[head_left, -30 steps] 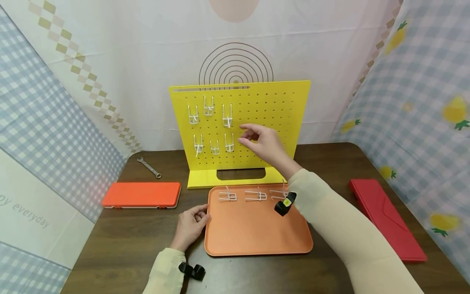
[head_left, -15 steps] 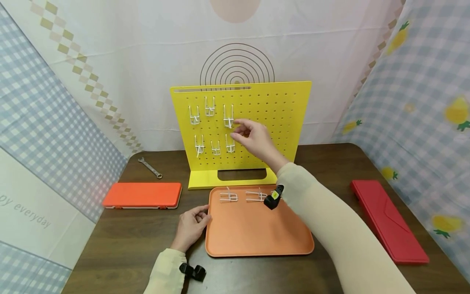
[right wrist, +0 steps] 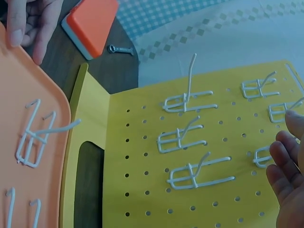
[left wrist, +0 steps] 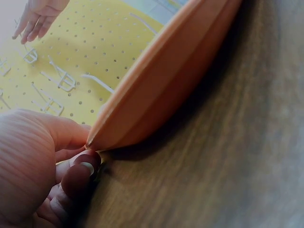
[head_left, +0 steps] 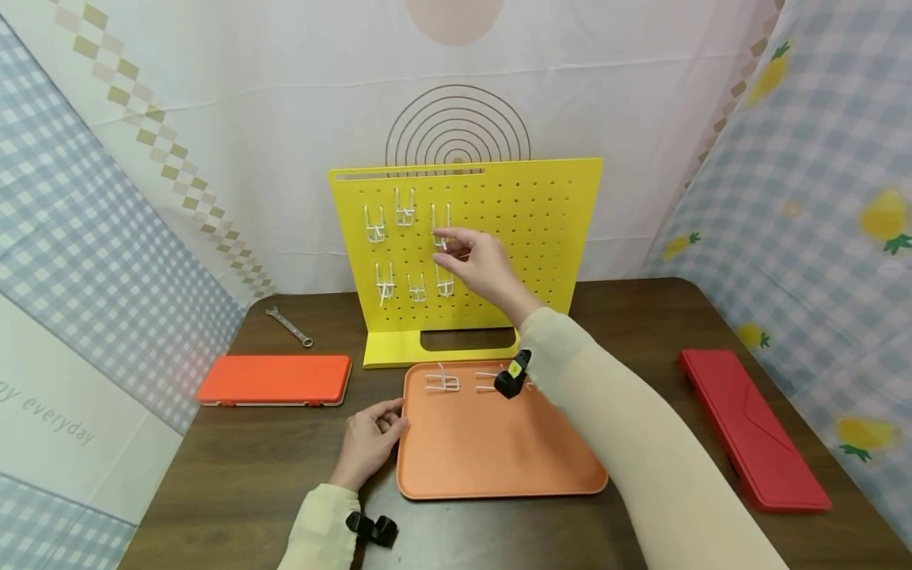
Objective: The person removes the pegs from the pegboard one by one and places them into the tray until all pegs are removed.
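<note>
My left hand (head_left: 366, 443) pinches the left rim of an orange tray (head_left: 499, 451); the left wrist view shows its thumb and fingers (left wrist: 71, 133) at the tray's edge. A yellow pegboard (head_left: 530, 245) stands upright behind the tray, with several white wire hooks hung on its left half. Thumb and index finger apart, my right hand (head_left: 488, 269) is at the upper right wire hook (head_left: 440, 214) and covers part of it. In the right wrist view, its loosely bent fingers (right wrist: 280, 175) overlap one hook (right wrist: 260, 156). More hooks lie along the tray's back, one hook (head_left: 443, 382) at left.
An orange-red case (head_left: 274, 380) lies left of the tray, with a wrench (head_left: 290, 327) behind it. A red case (head_left: 755, 427) is at the table's right side. Patterned cloth hangs at the back and both sides.
My right hand has moved left across the pegboard, from beside the hooks to the upper right one. My left hand has stayed on the tray's rim.
</note>
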### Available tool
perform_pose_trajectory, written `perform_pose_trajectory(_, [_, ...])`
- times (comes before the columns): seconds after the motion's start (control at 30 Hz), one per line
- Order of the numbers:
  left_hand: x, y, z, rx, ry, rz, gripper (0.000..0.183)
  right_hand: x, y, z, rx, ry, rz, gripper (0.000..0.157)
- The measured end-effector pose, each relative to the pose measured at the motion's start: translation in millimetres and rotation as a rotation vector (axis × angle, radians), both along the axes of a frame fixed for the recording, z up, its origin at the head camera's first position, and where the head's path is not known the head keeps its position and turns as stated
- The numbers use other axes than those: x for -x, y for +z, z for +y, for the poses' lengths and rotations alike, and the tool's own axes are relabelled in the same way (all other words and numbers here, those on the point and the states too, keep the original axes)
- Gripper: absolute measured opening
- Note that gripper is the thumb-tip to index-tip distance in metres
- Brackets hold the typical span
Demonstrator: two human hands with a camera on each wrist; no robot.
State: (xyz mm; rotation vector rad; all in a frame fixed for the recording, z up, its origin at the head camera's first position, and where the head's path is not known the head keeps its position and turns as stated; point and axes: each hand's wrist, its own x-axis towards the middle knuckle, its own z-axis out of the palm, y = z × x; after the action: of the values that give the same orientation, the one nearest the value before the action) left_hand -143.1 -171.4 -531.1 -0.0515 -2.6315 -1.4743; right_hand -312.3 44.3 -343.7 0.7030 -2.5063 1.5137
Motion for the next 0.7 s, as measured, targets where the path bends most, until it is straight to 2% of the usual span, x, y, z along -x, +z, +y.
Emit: perform_pose_trajectory(0.7, [-0.3, -0.5, -1.1, 0.012, 0.002, 0.016, 0.028, 0.2, -0.2, -4.7, 0.013, -0.039, -0.014, 0.034])
